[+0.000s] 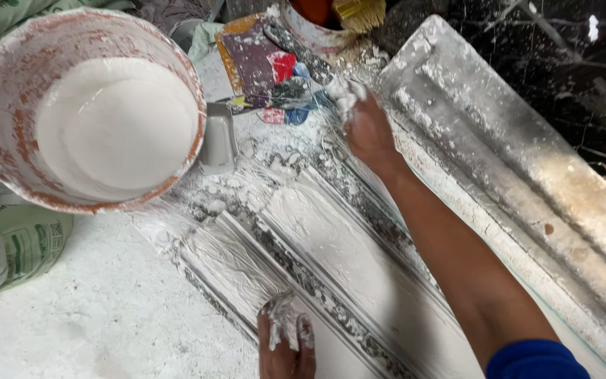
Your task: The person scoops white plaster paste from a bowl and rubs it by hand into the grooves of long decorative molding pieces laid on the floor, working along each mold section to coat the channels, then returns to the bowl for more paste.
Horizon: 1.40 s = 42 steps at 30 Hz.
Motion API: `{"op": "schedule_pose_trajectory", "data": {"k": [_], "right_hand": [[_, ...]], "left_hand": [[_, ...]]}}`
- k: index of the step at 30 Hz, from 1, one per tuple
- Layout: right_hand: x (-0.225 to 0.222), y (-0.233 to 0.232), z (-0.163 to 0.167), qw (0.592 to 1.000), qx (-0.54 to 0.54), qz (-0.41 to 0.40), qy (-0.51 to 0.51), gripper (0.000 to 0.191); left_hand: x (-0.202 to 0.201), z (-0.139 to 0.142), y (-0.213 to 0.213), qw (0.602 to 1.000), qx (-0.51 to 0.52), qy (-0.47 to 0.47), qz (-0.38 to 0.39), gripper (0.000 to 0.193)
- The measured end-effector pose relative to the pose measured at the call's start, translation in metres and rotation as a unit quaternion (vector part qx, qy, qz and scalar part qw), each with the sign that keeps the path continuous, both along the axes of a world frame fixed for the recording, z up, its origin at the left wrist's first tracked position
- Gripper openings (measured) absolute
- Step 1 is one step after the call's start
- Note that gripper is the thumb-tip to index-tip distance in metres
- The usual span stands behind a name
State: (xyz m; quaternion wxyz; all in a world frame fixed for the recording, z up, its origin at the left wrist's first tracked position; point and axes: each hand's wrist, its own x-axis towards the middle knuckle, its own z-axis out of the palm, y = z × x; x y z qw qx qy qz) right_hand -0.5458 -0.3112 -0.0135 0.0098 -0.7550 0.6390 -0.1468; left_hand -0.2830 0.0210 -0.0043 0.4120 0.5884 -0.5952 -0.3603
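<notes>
A long ridged moulding form (331, 245) coated in wet white plaster runs diagonally across the floor. My left hand (285, 340), smeared with plaster, presses flat on its near end, fingers spread. My right hand (366, 126) reaches to the far end of the form and grips a clump of white plaster-soaked fibre (345, 95). A large bucket (85, 105) with a red-stained rim holds smooth white plaster at the upper left.
A second, dry white moulding (520, 161) lies parallel on the right. A small grey cup (219, 140) stands beside the bucket. A colourful printed sheet (264, 67), a small pail with a brush (324, 21) and green sacks (8, 245) surround the work.
</notes>
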Motion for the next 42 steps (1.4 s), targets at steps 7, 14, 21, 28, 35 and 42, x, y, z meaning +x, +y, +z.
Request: {"op": "schedule_pose_trajectory", "data": {"k": [7,14,21,28,35,42], "right_hand": [[0.031,0.042,-0.025,0.828,-0.066,-0.083,-0.551,0.018],[0.076,0.02,-0.113,0.526,0.047,-0.009,-0.849,0.026],[0.105,0.114,-0.053,0.983,0.125,-0.11,-0.073,0.064],[0.116,0.11,-0.043,0.952,0.104,-0.252,-0.139,0.056],[0.138,0.108,-0.028,0.96,0.16,-0.193,-0.127,0.049],[0.138,0.151,-0.06,0.98,0.145,-0.136,-0.02,0.075]], "left_hand": [[0.017,0.004,-0.029,0.999,-0.005,-0.025,0.033,0.044],[0.037,0.03,-0.045,0.998,-0.031,-0.012,0.048,0.041],[0.036,0.041,-0.047,0.995,-0.04,0.011,0.087,0.04],[0.033,0.042,-0.038,0.998,-0.018,-0.002,0.053,0.042],[0.023,0.037,-0.031,1.0,-0.004,-0.011,0.023,0.046],[0.015,0.024,-0.021,0.993,0.058,-0.055,-0.09,0.043]]}}
